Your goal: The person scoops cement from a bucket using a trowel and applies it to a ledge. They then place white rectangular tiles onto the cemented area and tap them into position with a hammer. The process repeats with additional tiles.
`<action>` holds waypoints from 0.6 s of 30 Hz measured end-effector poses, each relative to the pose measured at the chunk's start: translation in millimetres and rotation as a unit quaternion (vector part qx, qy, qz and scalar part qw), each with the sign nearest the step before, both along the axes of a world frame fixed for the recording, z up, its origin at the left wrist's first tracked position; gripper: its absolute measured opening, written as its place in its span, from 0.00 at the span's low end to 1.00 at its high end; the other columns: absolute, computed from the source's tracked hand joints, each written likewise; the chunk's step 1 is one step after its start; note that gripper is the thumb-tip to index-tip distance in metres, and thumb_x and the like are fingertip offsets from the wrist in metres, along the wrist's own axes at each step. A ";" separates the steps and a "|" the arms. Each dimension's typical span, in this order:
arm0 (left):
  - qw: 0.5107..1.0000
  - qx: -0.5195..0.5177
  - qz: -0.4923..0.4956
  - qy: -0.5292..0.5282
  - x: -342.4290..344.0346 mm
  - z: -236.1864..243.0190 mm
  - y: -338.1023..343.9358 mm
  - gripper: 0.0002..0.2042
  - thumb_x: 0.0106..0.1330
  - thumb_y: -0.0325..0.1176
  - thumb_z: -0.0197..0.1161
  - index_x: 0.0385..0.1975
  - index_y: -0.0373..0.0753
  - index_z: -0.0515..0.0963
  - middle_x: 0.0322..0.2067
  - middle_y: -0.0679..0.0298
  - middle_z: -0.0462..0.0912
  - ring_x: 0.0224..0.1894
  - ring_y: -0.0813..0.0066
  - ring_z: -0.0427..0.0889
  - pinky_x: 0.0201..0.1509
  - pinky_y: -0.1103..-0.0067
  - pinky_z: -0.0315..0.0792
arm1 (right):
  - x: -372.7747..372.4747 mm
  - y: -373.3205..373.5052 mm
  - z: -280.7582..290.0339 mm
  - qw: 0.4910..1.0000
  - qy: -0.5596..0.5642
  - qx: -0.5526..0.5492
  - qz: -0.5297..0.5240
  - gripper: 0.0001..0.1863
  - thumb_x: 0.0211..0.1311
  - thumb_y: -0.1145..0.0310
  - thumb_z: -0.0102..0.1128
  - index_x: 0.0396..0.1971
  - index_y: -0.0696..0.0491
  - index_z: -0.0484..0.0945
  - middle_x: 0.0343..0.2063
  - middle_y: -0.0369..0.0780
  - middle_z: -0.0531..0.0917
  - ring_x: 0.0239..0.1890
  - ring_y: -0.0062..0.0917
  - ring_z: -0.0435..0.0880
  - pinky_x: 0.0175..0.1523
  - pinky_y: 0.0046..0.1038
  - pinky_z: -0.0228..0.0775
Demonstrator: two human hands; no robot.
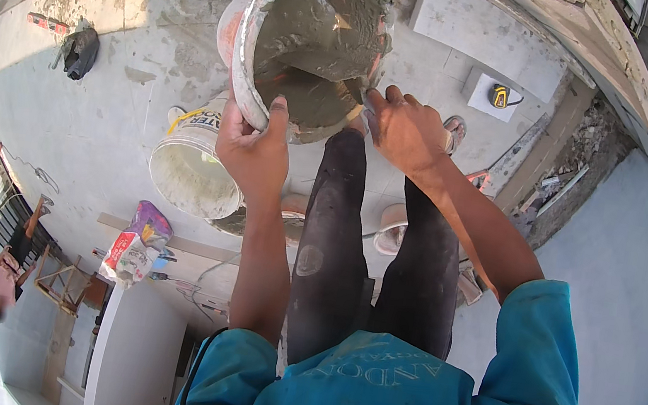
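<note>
A large pale bucket (250, 49) stands tilted in front of me, its inner wall coated with wet grey mortar (308, 87). My left hand (259, 142) grips the near left of its rim, the thumb over the edge. At the near right of the rim, my right hand (406, 131) has its fingers curled and pressed against the edge; their tips are partly hidden. A second white bucket (193, 179), smeared inside, lies beside my left forearm. Partly covered by that forearm is another container (286, 230).
A yellow-and-black tape measure (499, 95) rests on a small white tile, near a large pale slab (487, 38). Rubble (563, 175) fills a trench at right. A purple, white and red bag (137, 246) and a black bag (80, 53) are at left. Another person (9, 277) is at far left.
</note>
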State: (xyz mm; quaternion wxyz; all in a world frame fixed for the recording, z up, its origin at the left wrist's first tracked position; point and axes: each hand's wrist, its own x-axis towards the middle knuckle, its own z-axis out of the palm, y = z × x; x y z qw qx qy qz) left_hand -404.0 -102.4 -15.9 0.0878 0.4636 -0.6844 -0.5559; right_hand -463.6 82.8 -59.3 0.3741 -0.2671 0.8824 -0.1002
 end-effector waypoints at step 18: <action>0.930 0.229 0.289 -0.002 71.5 -56.8 -34.9 0.24 0.65 0.22 0.65 0.61 0.42 0.68 0.57 0.58 0.74 0.58 0.65 0.77 0.51 0.57 0.79 | -66.9 -75.8 -3.8 0.535 -0.403 -0.578 -0.466 0.20 0.71 0.59 0.63 0.54 0.57 0.74 0.27 0.34 0.77 0.29 0.16 0.78 0.35 0.20 0.72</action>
